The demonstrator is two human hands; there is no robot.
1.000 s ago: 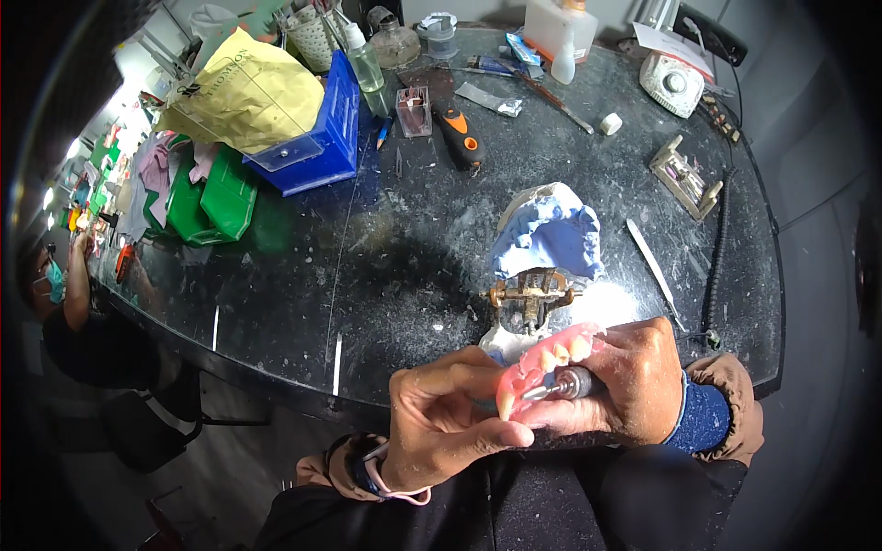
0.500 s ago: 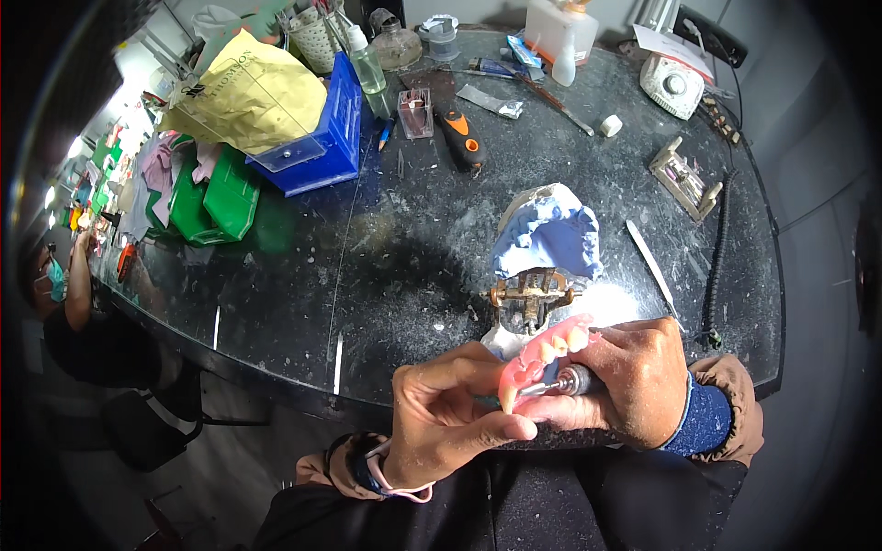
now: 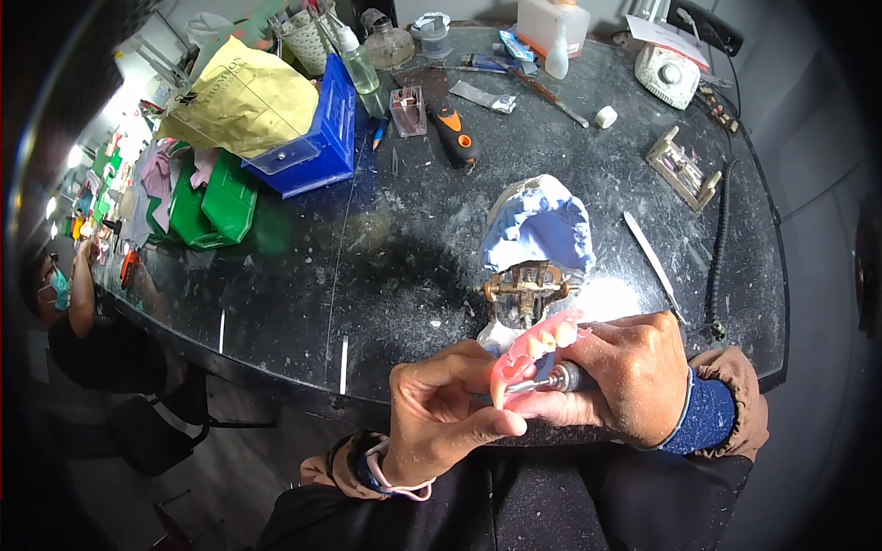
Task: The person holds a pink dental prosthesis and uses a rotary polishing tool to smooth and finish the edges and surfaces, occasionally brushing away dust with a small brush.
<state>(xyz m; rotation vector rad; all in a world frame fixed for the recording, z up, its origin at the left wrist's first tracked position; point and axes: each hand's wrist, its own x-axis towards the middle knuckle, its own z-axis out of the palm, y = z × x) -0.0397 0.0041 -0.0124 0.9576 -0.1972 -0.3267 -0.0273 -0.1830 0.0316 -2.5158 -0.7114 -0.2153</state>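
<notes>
Between the thumb and fingers of my left hand is a pink denture with a few pale teeth along it. My right hand is closed around a rotary handpiece. Its metal bur meets or nearly meets the denture's inner side beside my left thumb; exact contact is hard to make out. The fingers of my right hand also come up against the denture's far end. Just beyond my hands stands a brass-coloured articulator, carrying a blue and white dental cast. Its lower part is partly hidden behind the denture.
A white-handled knife lies right of the cast, near a black coiled cord. Farther back are an orange-black tool and a metal stand. Blue and green bins stand left. Another person sits far left.
The view has shifted a little. Both hands keep their hold on the denture and handpiece, with the denture slightly left of where it was in the picture.
</notes>
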